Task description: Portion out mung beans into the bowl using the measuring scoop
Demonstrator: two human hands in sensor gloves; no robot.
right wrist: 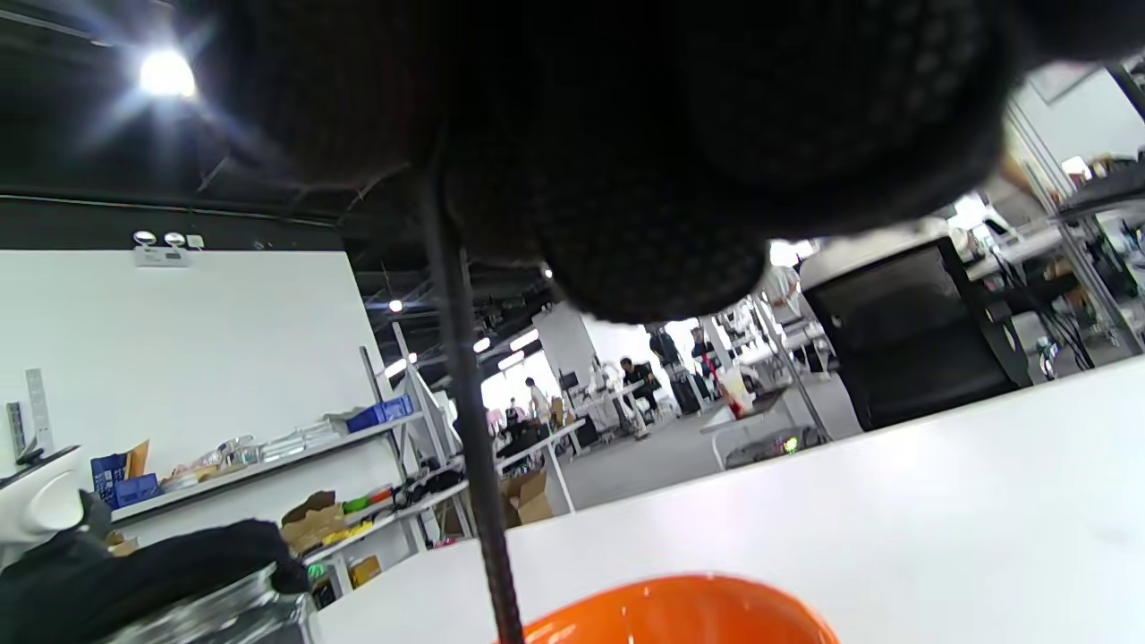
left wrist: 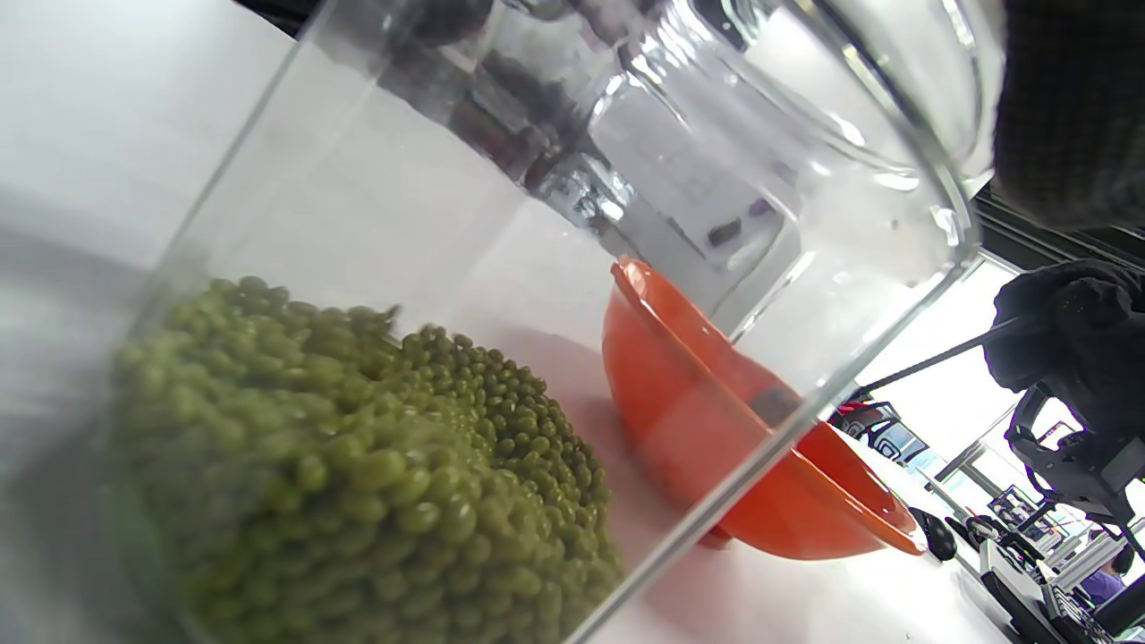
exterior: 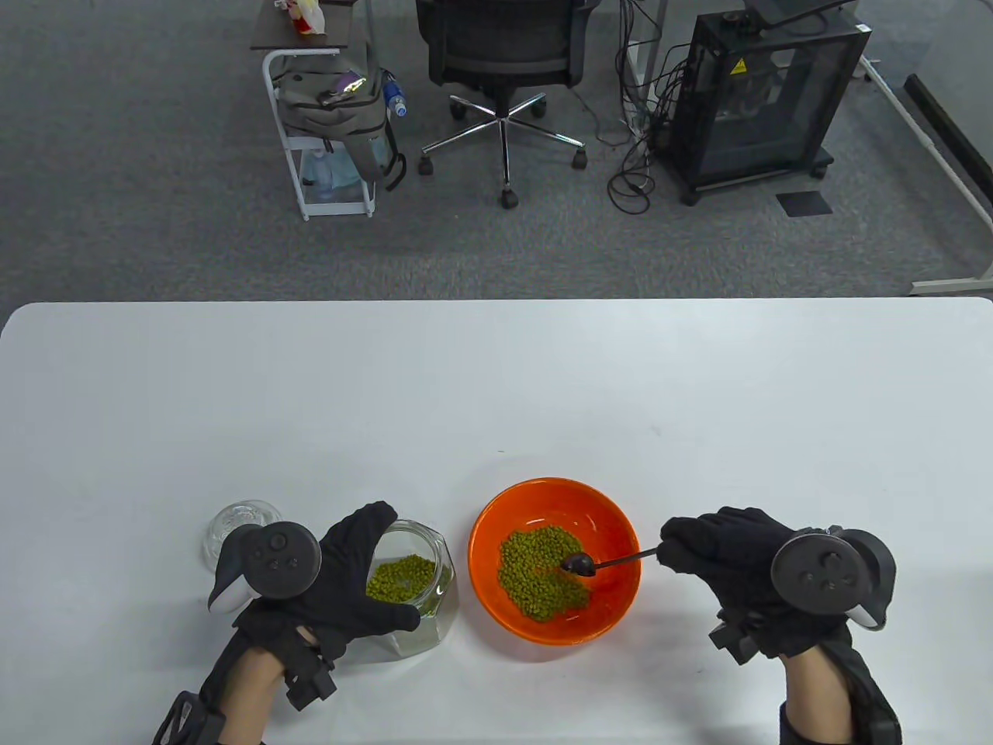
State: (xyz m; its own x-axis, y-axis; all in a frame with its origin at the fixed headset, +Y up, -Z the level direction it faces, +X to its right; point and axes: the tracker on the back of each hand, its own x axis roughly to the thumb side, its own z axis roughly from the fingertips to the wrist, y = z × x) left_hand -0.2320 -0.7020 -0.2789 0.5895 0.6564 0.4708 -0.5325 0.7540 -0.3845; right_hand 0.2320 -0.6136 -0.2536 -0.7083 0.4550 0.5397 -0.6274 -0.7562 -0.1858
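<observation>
From above we see the left hand (exterior: 341, 578) wrapped around a glass jar (exterior: 415, 590), thumb on its near side and fingers over its far rim; the jar leans toward the bowl and has mung beans (exterior: 399, 578) in its bottom. A glass lid (exterior: 237, 528) lies on the table (exterior: 496, 388) just left of that hand. The orange bowl (exterior: 555, 497) sits just right of the jar with a heap of beans inside. Our right hand (exterior: 721, 563) pinches the end of the scoop (exterior: 613, 559) handle, and the scoop's dark cup rests on the beans in the bowl.

From the left wrist we look through the tilted jar (left wrist: 555, 224): beans (left wrist: 358, 465) piled at its lower side, the bowl (left wrist: 716, 429) beyond it, and the right hand (left wrist: 1064, 331) with the thin handle (left wrist: 930, 358) reaching toward the bowl.

From the right wrist, gloved fingers (right wrist: 644, 179) fill the top, closed on the handle (right wrist: 474, 447), which runs down to the bowl's rim (right wrist: 680, 608); the jar (right wrist: 206, 608) and left glove show at lower left
</observation>
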